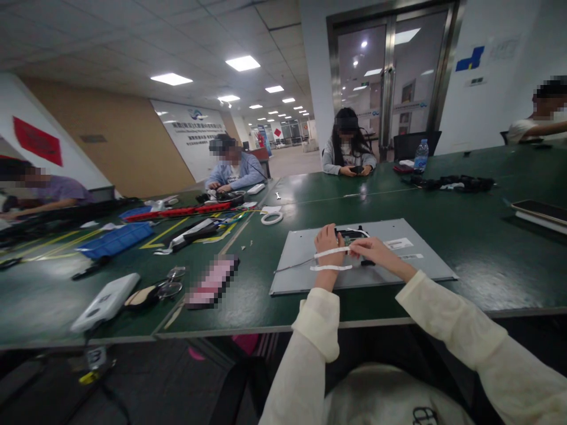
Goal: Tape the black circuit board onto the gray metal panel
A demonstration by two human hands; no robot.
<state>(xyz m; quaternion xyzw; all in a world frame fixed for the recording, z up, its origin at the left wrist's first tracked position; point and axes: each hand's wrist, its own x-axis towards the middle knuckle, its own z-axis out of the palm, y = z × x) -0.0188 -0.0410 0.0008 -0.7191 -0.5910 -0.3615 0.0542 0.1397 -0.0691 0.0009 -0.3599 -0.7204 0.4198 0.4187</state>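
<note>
A flat silver-grey metal panel (301,277) lies on the table in front of me. My left hand (328,245) rests over its middle, fingers bent together beside a black part (354,229); their tips are hidden. Across the back of that hand runs a white strip (332,252), and a second white strip (331,268) crosses the wrist. My right hand (375,251) has its fingers pinched beside the left one, where the upper strip ends; what sits between the fingertips is too small to make out. A bit of green circuit board (348,241) shows between the hands. White labels (398,243) are on the panel's right.
Left of the panel lie a pink phone (212,282), glasses (172,283), a white device (106,302) and a blue tray (116,241). A white tape roll (271,218) is beyond. Farther back stand a water bottle (421,156) and black cables (452,182). Several people sit around the table.
</note>
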